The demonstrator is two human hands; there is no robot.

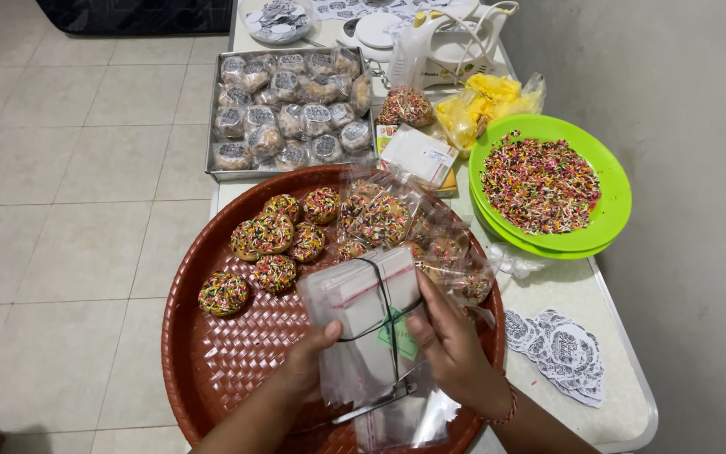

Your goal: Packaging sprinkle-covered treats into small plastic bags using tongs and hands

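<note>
Your left hand [308, 361] and right hand [455, 345] both had a clenched grip on the banded stack of clear bags [369, 324], held over the red woven tray [212, 353] at the tabletop's near edge; loose bags could have slid out; farther in, sprinkled cookies [270, 240] risked shedding sprinkles if brushed.

Sprinkled cookies [272, 241] lie on the woven tray [212, 353], metal pan [216, 164] behind it, plate [615, 197] right.
</note>
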